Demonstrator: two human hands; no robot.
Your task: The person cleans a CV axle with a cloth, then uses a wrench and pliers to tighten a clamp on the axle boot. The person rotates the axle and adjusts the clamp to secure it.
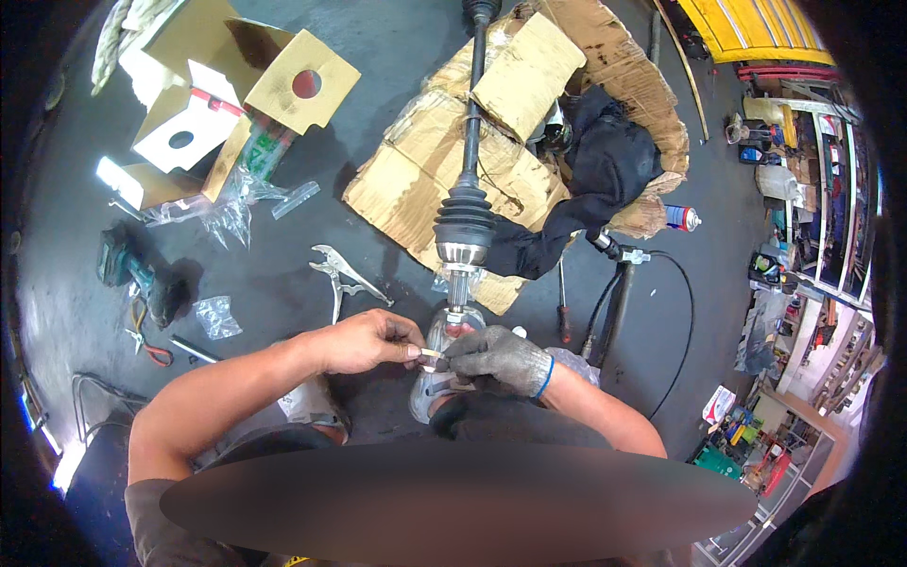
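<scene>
Just in front of my body, my bare left hand (378, 340) pinches a small pale stick-like piece (430, 352) between thumb and fingertips. My right hand (499, 360), in a grey work glove with a blue cuff edge, has its fingers closed at the other end of that piece; what they grip is hidden. Right beyond the hands lies the splined metal end of a drive shaft (472, 142), with a black ribbed rubber boot (464, 215). The shaft runs away from me over flattened cardboard (406, 180). Locking pliers (346, 280) lie beyond my left hand.
At left are opened boxes (302, 83), plastic bags (219, 317), a teal cordless power tool (142, 274) and pliers (146, 335). At right lie a black cloth (605, 161), a screwdriver (564, 312), a metal bar with a black hose (619, 302) and a spray can (682, 218). Cluttered shelves (822, 189) stand far right.
</scene>
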